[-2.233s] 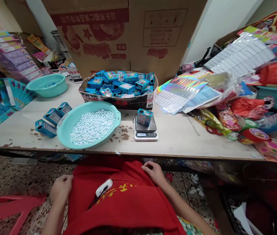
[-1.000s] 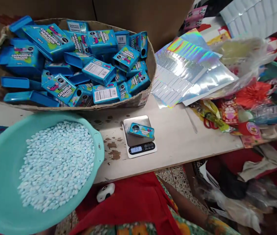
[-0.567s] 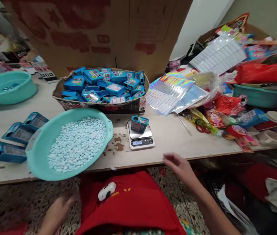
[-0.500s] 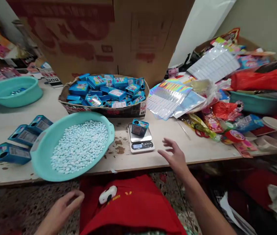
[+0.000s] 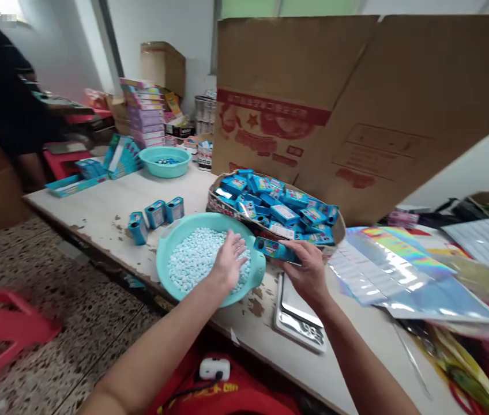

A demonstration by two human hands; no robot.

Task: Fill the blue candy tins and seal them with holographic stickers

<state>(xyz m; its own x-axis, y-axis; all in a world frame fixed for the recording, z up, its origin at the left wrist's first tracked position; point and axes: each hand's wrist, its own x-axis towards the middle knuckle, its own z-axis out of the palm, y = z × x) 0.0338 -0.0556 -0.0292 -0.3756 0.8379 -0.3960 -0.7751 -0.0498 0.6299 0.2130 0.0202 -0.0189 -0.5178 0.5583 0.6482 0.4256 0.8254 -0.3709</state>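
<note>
My right hand grips a small blue candy box, tilted on its side, at the right rim of a turquoise basin. Pale blue candies fill much of that basin. Over the candies, my left hand is open with its palm up and fingers stretched; no candy shows in it. Below my right hand lies a digital kitchen scale with nothing on its visible plate. Three blue boxes with round holes stand left of the basin.
Behind the basin, a cut-down carton holds many blue boxes, with a large cardboard sheet behind it. Shiny holographic sheets lie at right. A second turquoise basin stands farther back. A red stool is on the floor at left.
My view has turned left. My right hand has taken the blue box off the scale and brought it to the basin. My left hand has risen from beside the apron to above the candies.
</note>
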